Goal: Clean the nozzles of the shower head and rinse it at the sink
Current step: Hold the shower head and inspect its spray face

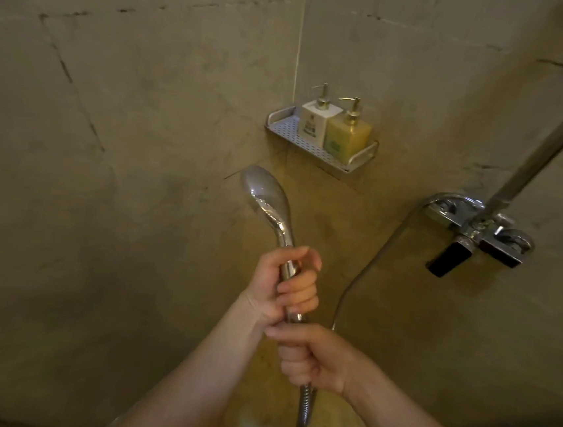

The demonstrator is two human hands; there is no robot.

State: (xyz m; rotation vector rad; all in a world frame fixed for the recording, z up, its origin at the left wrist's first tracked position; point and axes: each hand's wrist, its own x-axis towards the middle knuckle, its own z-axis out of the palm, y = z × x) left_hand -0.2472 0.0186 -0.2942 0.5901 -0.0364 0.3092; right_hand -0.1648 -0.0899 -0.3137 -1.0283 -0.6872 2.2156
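A chrome shower head (pixel 268 196) stands upright in front of me in a tiled shower corner, its shiny back toward the camera, so the nozzle face is hidden. My left hand (pixel 288 284) grips the upper part of its handle. My right hand (pixel 310 359) grips the handle's lower end, where the metal hose (pixel 304 410) joins. The hose hangs down below my right hand, loops out of view, then rises to the wall mixer.
A chrome mixer tap (pixel 481 232) with a black lever is fixed to the right wall, and a riser pipe (pixel 552 136) runs up from it. A perforated corner shelf (pixel 317 146) holds a white pump bottle (pixel 316 118) and a yellow pump bottle (pixel 348 133). Beige tiled walls close in.
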